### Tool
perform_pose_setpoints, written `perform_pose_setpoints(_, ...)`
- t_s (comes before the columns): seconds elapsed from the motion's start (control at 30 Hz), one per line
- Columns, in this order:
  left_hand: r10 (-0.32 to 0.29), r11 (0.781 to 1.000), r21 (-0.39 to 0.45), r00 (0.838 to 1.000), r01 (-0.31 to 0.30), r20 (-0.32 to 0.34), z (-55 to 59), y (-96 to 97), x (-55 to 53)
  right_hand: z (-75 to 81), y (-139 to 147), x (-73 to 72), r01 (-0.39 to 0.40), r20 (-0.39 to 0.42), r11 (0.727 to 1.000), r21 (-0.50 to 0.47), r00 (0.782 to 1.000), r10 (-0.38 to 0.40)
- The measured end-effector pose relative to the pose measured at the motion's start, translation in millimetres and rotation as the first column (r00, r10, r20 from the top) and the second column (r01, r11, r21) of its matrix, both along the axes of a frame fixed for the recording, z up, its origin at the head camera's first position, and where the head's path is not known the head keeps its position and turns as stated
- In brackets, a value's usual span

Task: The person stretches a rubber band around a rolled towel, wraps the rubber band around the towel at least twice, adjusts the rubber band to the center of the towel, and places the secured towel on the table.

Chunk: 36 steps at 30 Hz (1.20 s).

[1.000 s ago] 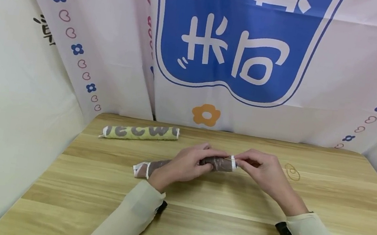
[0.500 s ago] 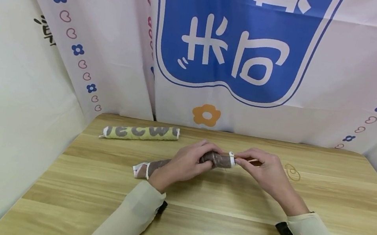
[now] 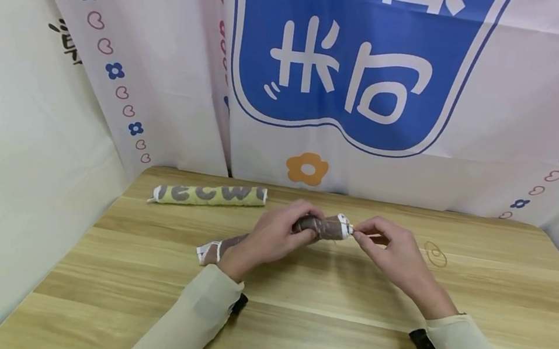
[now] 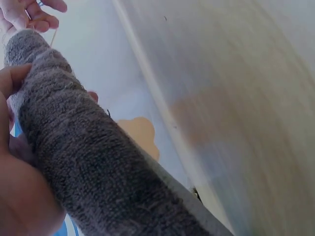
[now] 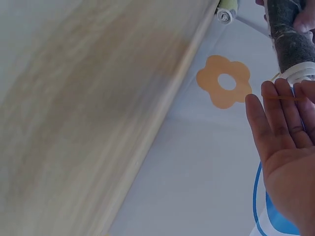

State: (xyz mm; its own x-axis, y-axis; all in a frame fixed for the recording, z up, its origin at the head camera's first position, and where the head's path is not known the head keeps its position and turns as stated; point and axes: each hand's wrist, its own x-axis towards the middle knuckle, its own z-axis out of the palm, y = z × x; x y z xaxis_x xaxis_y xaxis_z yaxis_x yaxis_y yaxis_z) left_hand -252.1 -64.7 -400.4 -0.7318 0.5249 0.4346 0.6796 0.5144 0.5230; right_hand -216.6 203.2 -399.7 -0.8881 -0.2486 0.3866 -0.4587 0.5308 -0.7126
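Observation:
A rolled grey-brown towel (image 3: 330,228) with white edges lies at a slant across the middle of the table in the head view. My left hand (image 3: 274,235) grips it around its middle, fingers over the top and thumb in front. In the left wrist view the terry roll (image 4: 98,142) runs up toward the other hand. My right hand (image 3: 396,252) is at the white right end, pinching a thin tan rubber band (image 5: 283,98) between thumb and fingers. Part of that band loops over the towel's end. The left hand hides the middle of the roll.
A second rolled towel (image 3: 210,195), yellow-green with grey lettering, lies at the back left of the wooden table (image 3: 320,345). Another rubber band (image 3: 436,254) lies loosely looped to the right of the right hand. A printed white curtain (image 3: 261,154) hangs along the back edge.
The towel's right end has risen and tips upward, its end face now showing more. The right hand has shifted slightly up with the band. The second towel and loose band stay put.

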Motion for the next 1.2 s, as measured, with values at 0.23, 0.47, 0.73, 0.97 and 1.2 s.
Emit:
perform_pose_setpoints(0.23, 0.109, 0.994, 0.028, 0.993, -0.108, -0.046, 0.6, -1.7, 0.1, 1.6, -4, 1.6, -0.043, -0.065, 0.998, -0.053, 0.997, 0.039)
perform_pose_setpoints(0.47, 0.182, 0.983, 0.040, 0.982, -0.179, -0.060, 2.7, -2.2, 0.8, 5.3, -11, 5.4, -0.124, -0.215, 0.990, -0.074, 0.971, 0.106)
perform_pose_setpoints(0.73, 0.196, 0.980, 0.053, 0.979, -0.193, -0.055, 5.9, -0.3, 2.5, 7.6, -21, 12.4, -0.241, -0.263, 0.969, -0.047, 0.939, 0.221)
perform_pose_setpoints(0.97, 0.180, 0.977, 0.107, 0.983, -0.183, 0.036, 9.7, 1.0, 3.9, -1.4, -24, 11.8, -0.206, -0.206, 0.978, -0.007, 0.958, 0.200)
perform_pose_setpoints(1.2, 0.140, 0.973, 0.170, 0.985, -0.156, 0.102, 12.3, 1.4, 5.1, -5.7, -26, 10.0, -0.195, -0.145, 0.981, 0.012, 0.970, 0.194)
